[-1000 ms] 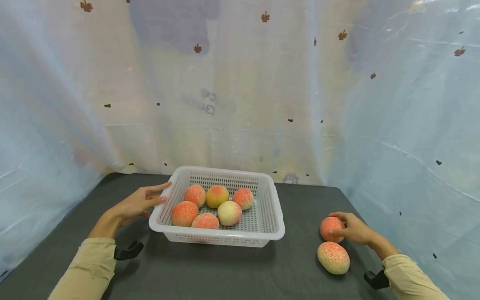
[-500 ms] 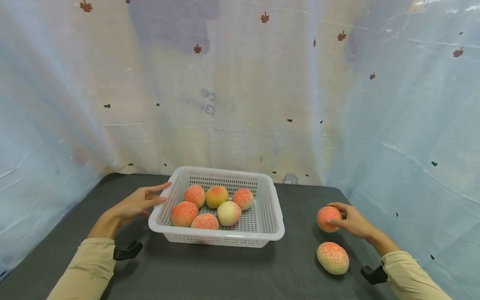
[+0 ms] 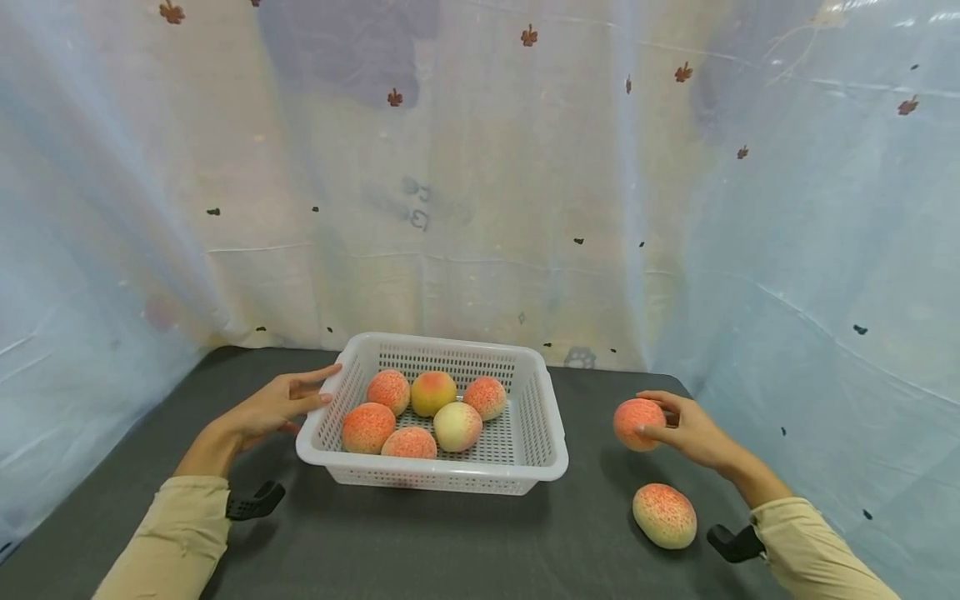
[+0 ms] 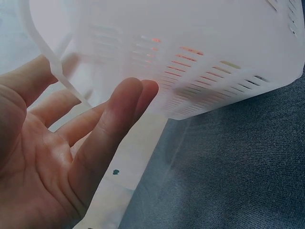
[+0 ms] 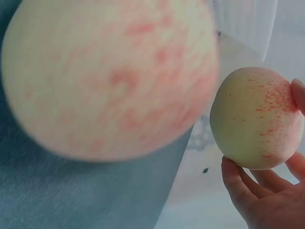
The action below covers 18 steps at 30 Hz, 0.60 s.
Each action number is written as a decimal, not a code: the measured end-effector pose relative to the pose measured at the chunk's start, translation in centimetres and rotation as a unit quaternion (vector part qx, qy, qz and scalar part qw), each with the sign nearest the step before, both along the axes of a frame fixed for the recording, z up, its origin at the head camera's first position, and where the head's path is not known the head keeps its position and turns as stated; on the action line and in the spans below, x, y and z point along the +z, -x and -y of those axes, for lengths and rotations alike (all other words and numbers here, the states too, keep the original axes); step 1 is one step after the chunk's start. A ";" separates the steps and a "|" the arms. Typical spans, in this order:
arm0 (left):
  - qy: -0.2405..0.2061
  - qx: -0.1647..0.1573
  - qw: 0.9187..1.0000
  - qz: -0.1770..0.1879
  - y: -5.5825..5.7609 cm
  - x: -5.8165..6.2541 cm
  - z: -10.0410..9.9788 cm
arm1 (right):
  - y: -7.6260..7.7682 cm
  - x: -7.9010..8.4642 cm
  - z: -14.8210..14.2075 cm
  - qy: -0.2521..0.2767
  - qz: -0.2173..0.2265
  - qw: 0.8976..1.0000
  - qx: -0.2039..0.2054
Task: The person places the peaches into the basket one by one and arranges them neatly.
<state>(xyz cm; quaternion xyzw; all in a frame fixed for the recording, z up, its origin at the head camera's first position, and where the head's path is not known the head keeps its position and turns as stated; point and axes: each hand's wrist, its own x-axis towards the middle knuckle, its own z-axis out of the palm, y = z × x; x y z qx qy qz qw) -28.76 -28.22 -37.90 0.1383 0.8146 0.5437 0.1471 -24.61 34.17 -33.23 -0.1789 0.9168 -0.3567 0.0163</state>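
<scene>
My right hand (image 3: 693, 433) grips a red-speckled peach (image 3: 638, 423) above the right side of the table, its pale green-white underside showing in the right wrist view. A second, cream and red peach (image 3: 664, 516) lies on the table nearer me; in the right wrist view this peach (image 5: 109, 81) looms large in the foreground. At the left, my left hand (image 3: 273, 404) holds the left rim of a white plastic basket (image 3: 450, 473); in the left wrist view some fingers (image 4: 126, 105) lie against its slotted outer wall. Several peaches (image 3: 459, 427) sit inside, mostly toward its left.
The dark grey tabletop (image 3: 465, 550) stretches in front of the basket and between it and the right-hand peaches. A pale patterned plastic curtain (image 3: 480, 208) hangs behind the table and along both sides.
My right hand has lifted its peach off the table and carried it away from me and slightly left. The left hand and basket stay put.
</scene>
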 end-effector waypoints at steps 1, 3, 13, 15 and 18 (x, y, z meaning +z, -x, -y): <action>0.000 0.000 1.000 -0.001 0.0 0.0 0.0 | -0.1 0.1 0.3 0.004 -0.001 1.000 0.004; 0.000 0.000 1.000 0.000 -0.1 0.0 0.1 | -0.1 0.4 0.8 0.015 0.000 1.000 0.012; 0.004 0.005 1.000 0.007 -0.1 0.1 -0.2 | -0.4 0.8 2.4 0.026 -0.004 0.999 0.026; 0.000 0.006 1.000 0.008 -0.2 0.2 -0.2 | -0.4 0.9 2.6 0.039 -0.009 0.999 0.031; -0.004 0.005 1.000 0.007 -0.3 0.2 -0.1 | -0.3 1.0 3.2 0.056 -0.020 0.997 0.046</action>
